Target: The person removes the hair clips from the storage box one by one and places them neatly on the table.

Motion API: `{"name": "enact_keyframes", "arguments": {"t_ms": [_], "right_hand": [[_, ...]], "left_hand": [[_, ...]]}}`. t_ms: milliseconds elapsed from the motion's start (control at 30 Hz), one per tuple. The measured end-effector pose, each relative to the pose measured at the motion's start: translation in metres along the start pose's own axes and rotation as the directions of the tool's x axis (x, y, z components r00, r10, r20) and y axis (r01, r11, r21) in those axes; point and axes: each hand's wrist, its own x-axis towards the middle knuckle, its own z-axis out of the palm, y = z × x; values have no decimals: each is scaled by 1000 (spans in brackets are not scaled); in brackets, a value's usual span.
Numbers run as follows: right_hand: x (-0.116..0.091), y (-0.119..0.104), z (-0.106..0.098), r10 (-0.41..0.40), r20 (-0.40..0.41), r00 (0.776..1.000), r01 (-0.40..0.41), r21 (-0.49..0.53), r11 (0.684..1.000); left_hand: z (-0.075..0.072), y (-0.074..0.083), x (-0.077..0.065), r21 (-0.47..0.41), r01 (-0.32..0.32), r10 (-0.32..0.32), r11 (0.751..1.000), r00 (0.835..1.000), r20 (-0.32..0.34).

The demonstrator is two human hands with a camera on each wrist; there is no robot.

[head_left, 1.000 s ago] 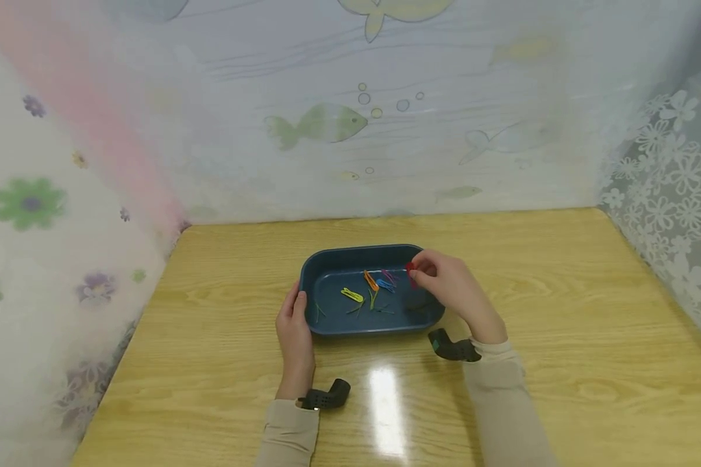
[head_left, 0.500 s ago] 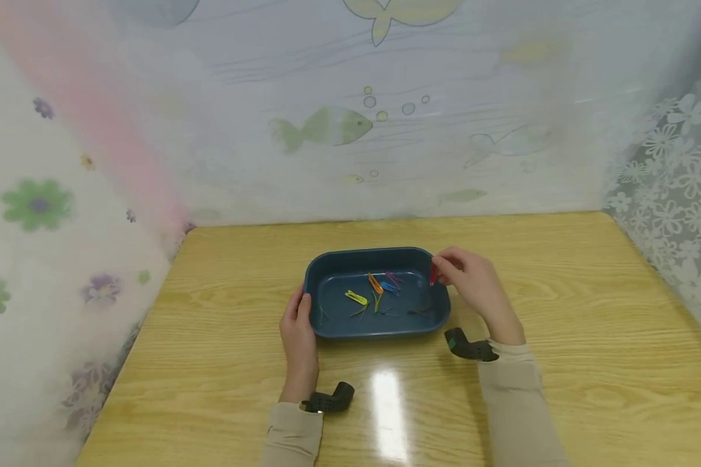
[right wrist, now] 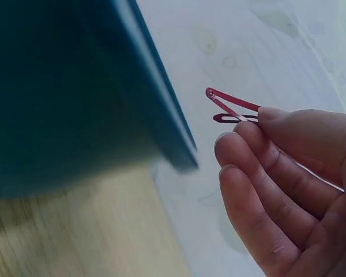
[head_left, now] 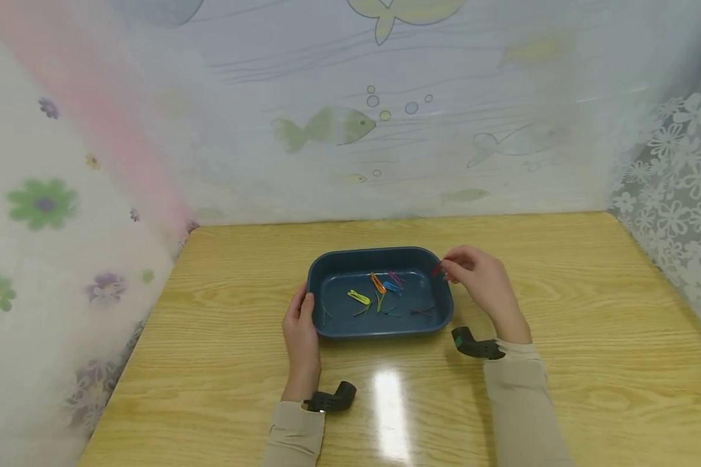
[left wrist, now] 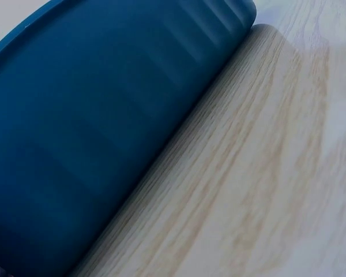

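A red snap hair clip is pinched between the thumb and index finger of my right hand, its two arms spread apart. That hand is just beyond the right rim of a dark blue plastic tray. My left hand holds the tray's left end, thumb at the rim and fingers along the outer wall. Inside the tray lie a yellow hair clip, an orange clip, a blue clip and a purple clip. A dark crossed hairpin and several thin greenish pins lie among them.
The tray stands on a light wood-grain table. Behind the table hangs a white curtain with fish drawings. Flowered cloth borders the left side. Each wrist wears a black camera mount.
My right hand has moved right with the red clip, from over the tray to just past its right rim, and the clip has been turned. My left hand keeps its hold on the tray.
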Motion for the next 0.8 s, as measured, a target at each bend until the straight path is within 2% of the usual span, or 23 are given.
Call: {"name": "enact_keyframes", "arguments": {"t_ms": [300, 533, 800], "right_hand": [[-1, 13, -6, 24, -72, 997, -22, 28, 999], [-1, 28, -10, 70, -98, 993, -64, 65, 996], [-2, 43, -17, 135, -123, 983, -128, 64, 990]], "left_hand": [[-1, 1, 0, -14, 5, -5, 1000, 1000, 23], [-1, 16, -7, -4, 27, -27, 1000, 999, 36], [-1, 1, 0, -31, -1, 2, 1000, 1000, 32]]}}
